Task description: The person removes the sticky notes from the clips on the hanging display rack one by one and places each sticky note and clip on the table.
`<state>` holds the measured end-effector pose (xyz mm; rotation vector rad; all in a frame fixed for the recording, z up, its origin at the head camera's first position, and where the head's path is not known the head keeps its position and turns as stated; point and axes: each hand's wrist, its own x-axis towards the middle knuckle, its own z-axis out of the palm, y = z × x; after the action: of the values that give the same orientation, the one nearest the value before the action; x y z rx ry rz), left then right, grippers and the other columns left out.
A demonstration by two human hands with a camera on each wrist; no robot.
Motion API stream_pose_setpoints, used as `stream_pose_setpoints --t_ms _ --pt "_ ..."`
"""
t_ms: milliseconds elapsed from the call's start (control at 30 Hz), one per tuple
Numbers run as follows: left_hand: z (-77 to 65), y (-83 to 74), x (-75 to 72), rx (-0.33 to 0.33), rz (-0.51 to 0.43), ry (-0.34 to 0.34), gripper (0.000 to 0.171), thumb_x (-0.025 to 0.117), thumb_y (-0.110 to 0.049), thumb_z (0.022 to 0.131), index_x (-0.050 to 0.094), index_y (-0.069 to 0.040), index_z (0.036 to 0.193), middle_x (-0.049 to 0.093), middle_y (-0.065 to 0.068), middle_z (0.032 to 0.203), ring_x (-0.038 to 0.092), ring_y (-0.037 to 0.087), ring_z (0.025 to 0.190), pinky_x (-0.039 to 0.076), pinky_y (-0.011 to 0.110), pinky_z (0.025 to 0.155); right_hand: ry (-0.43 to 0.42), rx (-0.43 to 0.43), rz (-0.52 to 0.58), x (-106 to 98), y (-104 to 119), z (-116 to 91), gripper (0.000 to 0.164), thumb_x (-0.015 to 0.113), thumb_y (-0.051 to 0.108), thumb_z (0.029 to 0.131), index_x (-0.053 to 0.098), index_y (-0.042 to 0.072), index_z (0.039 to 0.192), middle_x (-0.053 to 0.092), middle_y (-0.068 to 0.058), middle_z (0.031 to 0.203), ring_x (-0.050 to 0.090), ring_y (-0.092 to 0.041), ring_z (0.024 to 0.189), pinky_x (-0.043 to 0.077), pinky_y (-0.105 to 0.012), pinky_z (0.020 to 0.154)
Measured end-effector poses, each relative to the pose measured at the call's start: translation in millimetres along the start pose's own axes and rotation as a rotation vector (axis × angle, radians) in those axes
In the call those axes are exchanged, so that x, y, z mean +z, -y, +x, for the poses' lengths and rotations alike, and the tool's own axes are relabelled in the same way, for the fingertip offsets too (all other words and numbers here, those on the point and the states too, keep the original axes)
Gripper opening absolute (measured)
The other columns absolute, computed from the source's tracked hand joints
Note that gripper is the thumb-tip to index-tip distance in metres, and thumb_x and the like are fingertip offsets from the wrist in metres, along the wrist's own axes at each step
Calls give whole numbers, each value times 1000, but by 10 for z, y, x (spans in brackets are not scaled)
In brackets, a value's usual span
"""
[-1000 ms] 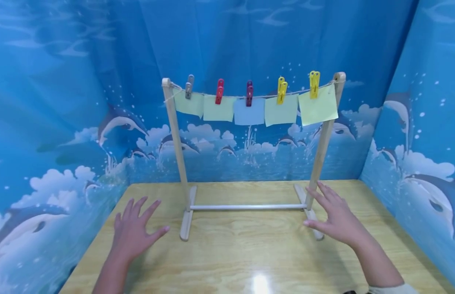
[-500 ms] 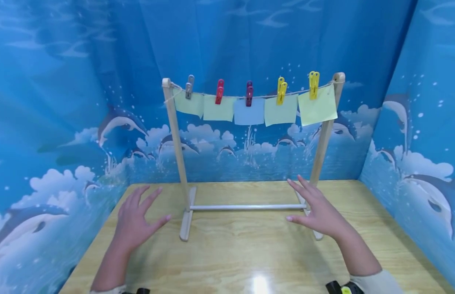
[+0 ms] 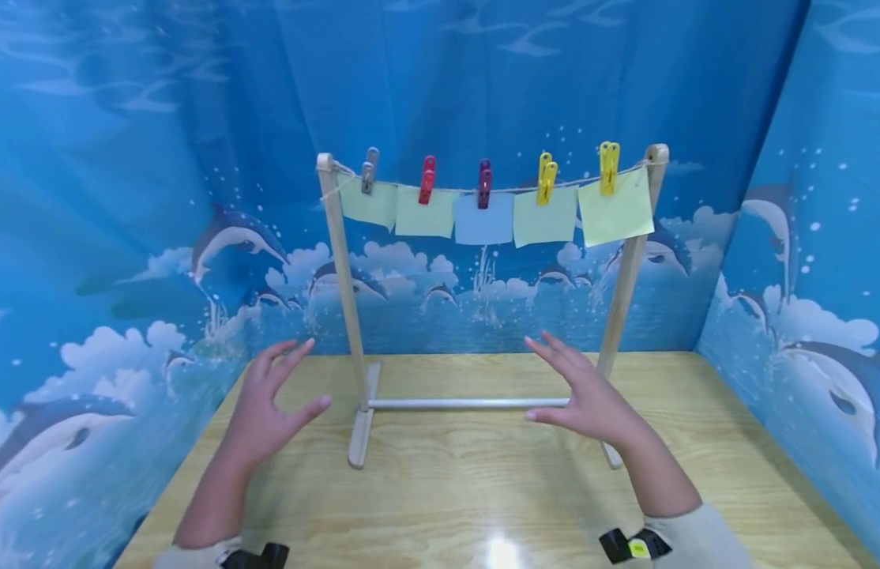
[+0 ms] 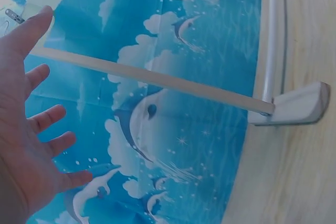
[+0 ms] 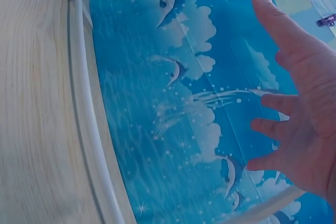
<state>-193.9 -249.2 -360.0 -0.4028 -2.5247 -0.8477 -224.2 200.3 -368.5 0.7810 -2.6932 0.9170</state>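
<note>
My left hand (image 3: 262, 415) is held in the air left of the wooden rack's left post (image 3: 348, 292), fingers spread and holding nothing. On the other side, my right hand (image 3: 589, 399) hovers in front of the right post (image 3: 622, 292), thumb and fingers apart, nothing between them. A string (image 3: 447, 189) runs between the post tops. From it hang several paper squares, pale green (image 3: 425, 213) and one blue (image 3: 484, 221). Each is clipped by a clothespin: grey (image 3: 370, 170), red (image 3: 427, 180), dark red (image 3: 485, 184), and two yellow, one at the far right (image 3: 608, 168).
A white crossbar (image 3: 468, 404) joins the rack's wooden feet, the left foot (image 3: 362, 435) among them, on the wood-grain table (image 3: 440, 490). Blue curtains (image 3: 440, 95) with dolphins enclose the back and sides. Black devices, such as the one on the right wrist (image 3: 633, 545), are strapped on.
My right hand has moved left, away from the right post and inward. My left hand has risen slightly. The rack, papers and clothespins stay as they were.
</note>
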Motion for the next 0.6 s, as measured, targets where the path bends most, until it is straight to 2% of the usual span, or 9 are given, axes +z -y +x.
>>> stream_pose_setpoints --t_ms 133,300,367,600 --pt "67 -42 -45 18 -51 -3 78 77 -33 84 37 -31 151 27 13 155 26 46 137 29 79 93 26 23 10 24 57 70 99 76 59 75 22 34 155 17 -8 161 21 -44 142 34 -72 98" --pt "165 -124 -107 66 -96 -4 77 78 -29 84 40 -30 150 27 11 156 26 44 138 30 78 94 39 13 -1 36 140 149 102 75 62 73 26 27 155 19 -9 161 24 -43 142 33 -70 101" --pt "212 -163 -137 81 -106 -9 76 78 -29 84 40 -30 149 27 11 155 26 43 138 30 77 94 40 1 6 38 183 184 102 76 61 72 28 25 155 20 -9 161 24 -43 142 32 -70 101" --pt "403 -319 -254 148 -192 -63 72 79 -19 83 46 -25 146 36 11 149 32 37 136 33 74 96 43 -36 66 53 313 304 105 87 48 67 30 30 153 22 -4 160 24 -39 143 34 -69 101"
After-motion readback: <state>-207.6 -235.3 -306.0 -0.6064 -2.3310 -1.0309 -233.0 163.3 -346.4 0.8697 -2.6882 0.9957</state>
